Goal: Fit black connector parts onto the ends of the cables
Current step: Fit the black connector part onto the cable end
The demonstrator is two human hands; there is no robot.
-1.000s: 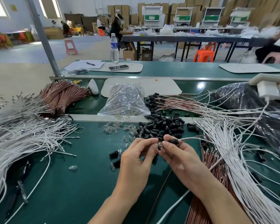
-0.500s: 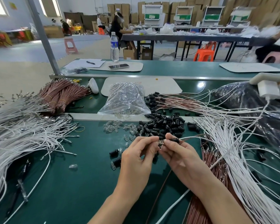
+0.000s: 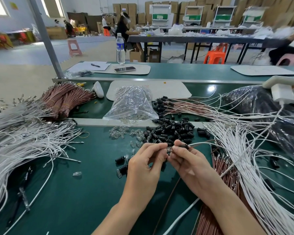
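pinching a small clear piece point(image 3: 169, 148) between thumb and forefinger, the left hand point(image 3: 146, 168) meets the right hand point(image 3: 190, 165) just above the smooth green worktop point(image 3: 75, 192). the right fingers point(image 3: 177, 152) are curled tight round a black connector part point(image 3: 183, 146), a short dull tube sitting on the end of a thin white cable point(image 3: 199, 143) that runs off to the right. the clear piece lies right at the tube's near end.

under the left hand lie a few black tubes with clear tips point(image 3: 121, 168). left of them spreads a loose fan of white cables point(image 3: 20, 141) with bare metal ends, and on the right a second fan point(image 3: 244, 158) lies over straight coppery-brown cables point(image 3: 222, 167).

just beyond the hands sits a loose heap of black connector parts point(image 3: 173, 131), with scattered glassy clear pieces point(image 3: 119, 133) beside it. further back a crinkled clear plastic bag point(image 3: 132, 104) holds more small clear pieces, a dark shiny bag point(image 3: 255, 102) bulges on the right, and banded bundles of brown cables point(image 3: 64, 99) lie on the left.

on the far worktop stand a plastic water bottle point(image 3: 120, 48), its blue label too small to read, a phone point(image 3: 124, 69), and a pen point(image 3: 95, 65) on paper.
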